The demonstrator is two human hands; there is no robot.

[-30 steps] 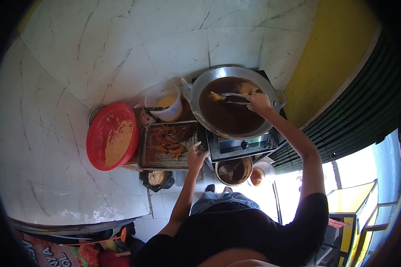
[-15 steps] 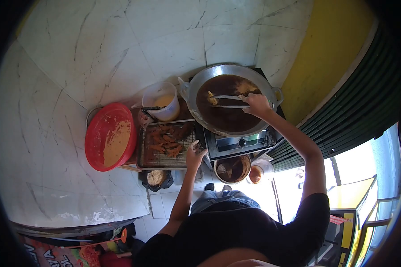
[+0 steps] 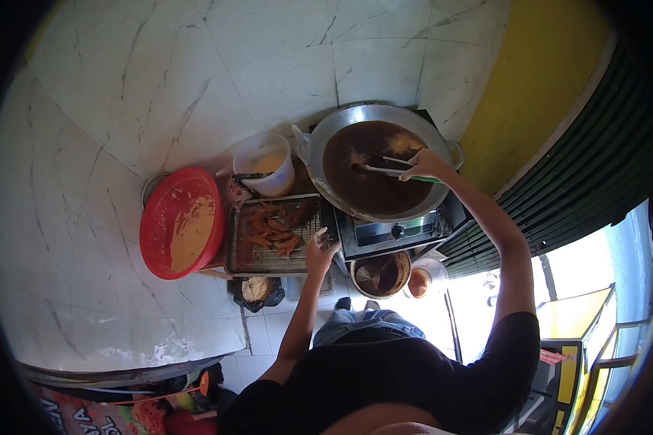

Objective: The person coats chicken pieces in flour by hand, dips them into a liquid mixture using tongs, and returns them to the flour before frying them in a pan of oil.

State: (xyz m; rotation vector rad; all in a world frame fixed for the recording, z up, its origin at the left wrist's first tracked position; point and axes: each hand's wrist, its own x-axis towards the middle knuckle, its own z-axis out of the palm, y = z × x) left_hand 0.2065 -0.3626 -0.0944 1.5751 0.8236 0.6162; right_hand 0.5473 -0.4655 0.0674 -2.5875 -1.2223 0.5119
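My right hand (image 3: pixel 426 166) is closed around metal tongs (image 3: pixel 384 170), reaching over the wok (image 3: pixel 319 190) from its right side. The tips of the tongs dip into dark brown oil (image 3: pixel 359 196), where a pale frothy patch surrounds them. Another patch of bubbling, yellowish food (image 3: pixel 403 141) floats near the back right of the oil. My left hand (image 3: pixel 321 254) is at the right front corner of a metal tray (image 3: pixel 232 254), beside the stove, its thumb and fingers apart. Browned fried pieces (image 3: pixel 272 230) lie on the tray's wire rack.
A red basin (image 3: pixel 152 235) with pale batter leans at the left. Behind the tray stands a translucent pitcher (image 3: pixel 283 174) of yellowish liquid. The wok sits on a gas stove (image 3: pixel 370 243). Below are a brown-stained pot (image 3: pixel 381 275), a small tub (image 3: pixel 419 283) and a black bag (image 3: pixel 272 296).
The tongs have lowered into the oil; the yellowish piece seen at their tips earlier is now down in the froth. My left hand has barely moved.
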